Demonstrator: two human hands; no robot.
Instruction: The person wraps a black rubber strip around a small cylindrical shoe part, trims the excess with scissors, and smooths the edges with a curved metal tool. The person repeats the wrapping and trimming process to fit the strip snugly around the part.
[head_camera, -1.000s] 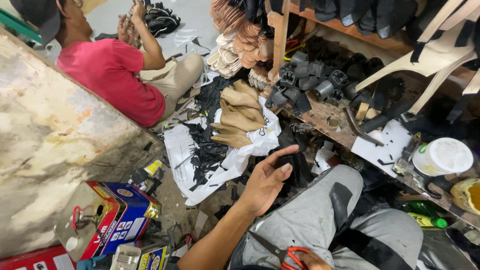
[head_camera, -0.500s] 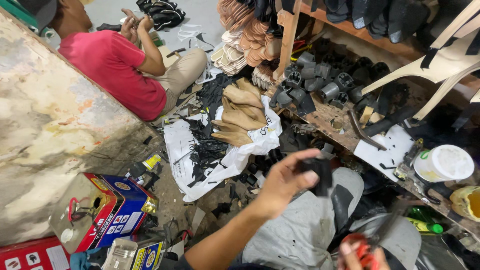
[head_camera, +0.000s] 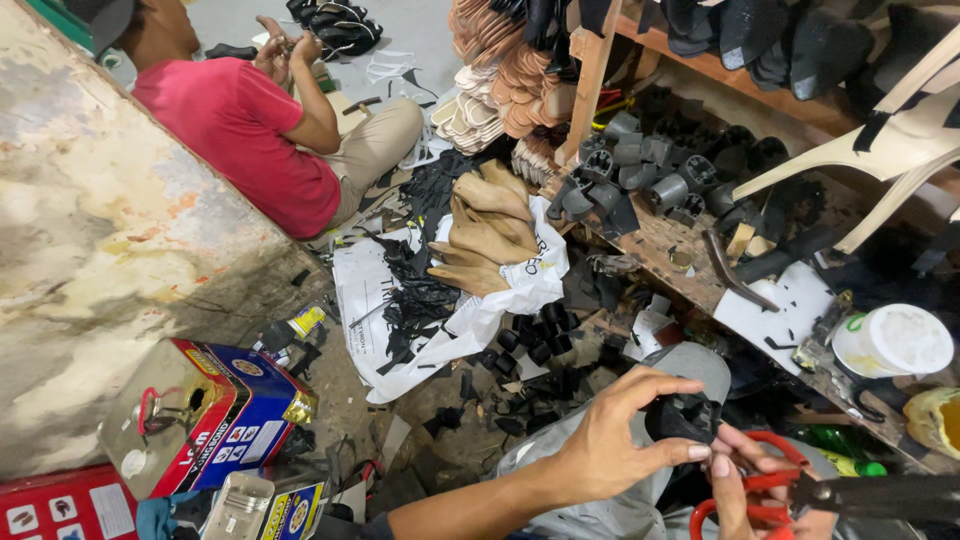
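In the head view, the left hand (head_camera: 610, 440) pinches a small black moulded shoe piece (head_camera: 683, 418) between thumb and fingertips over the grey-trousered lap (head_camera: 640, 380), seemingly to steady it. At about four o'clock from it, the right hand (head_camera: 745, 490) is threaded through the red-handled scissors (head_camera: 800, 490), fingers closed on the loops, the dark blades lying out toward three o'clock, near the piece.

The floor is strewn with black offcuts (head_camera: 420, 290) on white sheeting, with tan wooden shoe lasts (head_camera: 485, 230) piled at twelve o'clock from the hands. A blue and red metal tin (head_camera: 215, 415) stands at nine o'clock beside a worn plaster wall (head_camera: 110, 230). A rough wooden shelf (head_camera: 680, 240) at one o'clock carries black heels. A person in a red shirt (head_camera: 240, 130) sits at eleven o'clock.
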